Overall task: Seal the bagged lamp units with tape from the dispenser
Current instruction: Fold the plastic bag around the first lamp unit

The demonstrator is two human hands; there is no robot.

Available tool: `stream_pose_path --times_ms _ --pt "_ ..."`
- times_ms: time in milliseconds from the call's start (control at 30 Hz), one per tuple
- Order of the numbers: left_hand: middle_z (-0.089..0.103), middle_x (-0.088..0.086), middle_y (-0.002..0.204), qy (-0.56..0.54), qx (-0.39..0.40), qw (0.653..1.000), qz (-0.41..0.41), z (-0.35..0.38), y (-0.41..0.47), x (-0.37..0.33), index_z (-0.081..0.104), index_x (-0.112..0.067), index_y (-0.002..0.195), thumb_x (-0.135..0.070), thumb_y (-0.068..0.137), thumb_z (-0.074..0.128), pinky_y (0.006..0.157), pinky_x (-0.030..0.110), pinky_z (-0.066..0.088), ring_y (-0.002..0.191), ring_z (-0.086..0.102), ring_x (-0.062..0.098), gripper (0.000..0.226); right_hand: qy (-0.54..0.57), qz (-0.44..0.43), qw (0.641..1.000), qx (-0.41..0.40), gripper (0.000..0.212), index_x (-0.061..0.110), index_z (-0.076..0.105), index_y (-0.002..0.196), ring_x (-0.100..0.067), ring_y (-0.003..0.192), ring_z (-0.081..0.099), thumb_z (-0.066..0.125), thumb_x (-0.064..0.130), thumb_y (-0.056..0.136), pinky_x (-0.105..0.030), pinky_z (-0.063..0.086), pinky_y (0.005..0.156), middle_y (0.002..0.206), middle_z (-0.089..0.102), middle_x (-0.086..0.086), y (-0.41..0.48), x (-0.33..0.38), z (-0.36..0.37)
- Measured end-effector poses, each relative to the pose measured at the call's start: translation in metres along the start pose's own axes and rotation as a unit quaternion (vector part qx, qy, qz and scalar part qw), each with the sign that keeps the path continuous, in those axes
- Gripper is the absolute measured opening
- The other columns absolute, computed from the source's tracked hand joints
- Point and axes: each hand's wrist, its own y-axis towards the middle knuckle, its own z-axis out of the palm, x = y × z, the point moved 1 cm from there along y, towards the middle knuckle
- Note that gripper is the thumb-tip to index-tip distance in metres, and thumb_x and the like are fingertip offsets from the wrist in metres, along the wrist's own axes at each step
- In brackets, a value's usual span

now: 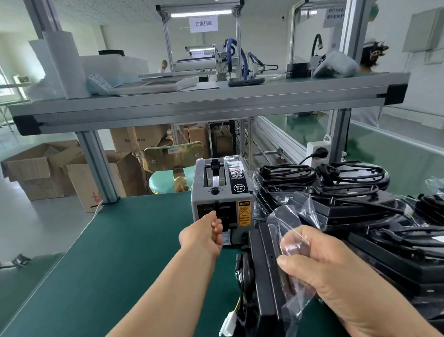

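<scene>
Both hands are seen over the green desk. The left hand is stretched forward to the outlet slot at the front of the grey tape dispenser, with its fingers curled in against the dark opening. Whether a piece of tape is pinched there cannot be told, as no tape can be made out at the slot. The right hand is held nearer the camera, and the loose mouth of a clear bag is gathered and pinched between its thumb and curled fingers. Inside that bag a black lamp unit is stood on its edge on the desk, just in front of the dispenser. A bundle of wires ending in a white connector is seen at the unit's left side, low over the desk. To the right, a pile of further bagged lamp units with coiled black cables is stacked close beside the dispenser. A strip of tape is seen running down the channel in the dispenser's top. Above, an aluminium-framed shelf is loaded with white trays and rolls. Beyond the desk's far edge, a pale green chair and open cardboard boxes are seen on the floor.
</scene>
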Motion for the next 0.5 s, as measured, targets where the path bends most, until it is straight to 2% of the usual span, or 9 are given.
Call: stream_pose_path --times_ms 100,167,267,333,400,500 --pt "0.059 -0.001 0.06 -0.028 -0.023 0.999 -0.004 0.007 -0.003 0.0 0.059 -0.01 0.085 -0.011 0.091 0.067 0.042 0.018 0.036 0.044 0.05 0.006 0.01 -0.005 -0.014 1.0 0.014 0.006 0.013 0.058 0.092 -0.004 0.055 0.046 0.064 0.014 0.09 -0.013 0.044 0.055 0.065 0.043 0.006 -0.001 0.001 0.003" --pt "0.056 0.0 0.057 -0.054 -0.04 0.998 -0.002 0.012 -0.005 -0.001 0.053 -0.008 0.077 -0.004 0.09 0.062 0.043 0.019 0.033 0.044 0.047 0.008 0.017 -0.004 -0.02 1.0 0.017 0.006 0.014 0.058 0.092 -0.004 0.055 0.046 0.063 0.014 0.089 -0.011 0.043 0.054 0.065 0.044 0.007 -0.002 0.001 0.004" --pt "0.05 -0.001 0.043 -0.084 -0.071 0.994 0.026 0.015 -0.013 0.0 0.045 -0.01 0.068 -0.001 0.086 0.06 0.042 0.02 0.033 0.038 0.043 0.008 0.025 -0.009 -0.027 0.999 0.021 0.005 0.016 0.058 0.092 -0.003 0.054 0.047 0.063 0.016 0.09 -0.011 0.044 0.055 0.063 0.045 0.009 -0.004 0.001 0.004" --pt "0.05 -0.003 0.048 -0.07 -0.062 0.994 0.057 0.01 -0.022 0.0 0.048 -0.012 0.068 -0.003 0.086 0.06 0.041 0.019 0.033 0.039 0.044 0.007 0.024 -0.006 -0.029 0.999 0.018 0.005 0.018 0.059 0.093 -0.003 0.054 0.048 0.064 0.016 0.09 -0.012 0.044 0.056 0.064 0.046 0.009 -0.005 -0.001 0.003" --pt "0.05 -0.005 0.051 -0.028 -0.011 0.995 0.099 0.001 -0.033 -0.003 0.052 -0.014 0.07 -0.005 0.087 0.062 0.042 0.018 0.035 0.041 0.044 0.006 0.022 0.002 -0.03 0.999 0.018 0.005 0.019 0.06 0.091 -0.003 0.056 0.047 0.064 0.017 0.09 -0.012 0.044 0.056 0.066 0.046 0.008 -0.005 -0.003 0.001" --pt "0.052 -0.003 0.058 0.048 0.156 0.976 0.142 -0.02 -0.066 -0.013 0.059 -0.017 0.07 -0.01 0.089 0.066 0.046 0.018 0.042 0.045 0.047 0.006 0.022 0.025 -0.029 0.999 0.024 0.005 0.016 0.06 0.09 -0.008 0.06 0.044 0.064 0.012 0.09 -0.012 0.044 0.055 0.069 0.044 0.003 -0.004 -0.004 -0.001"
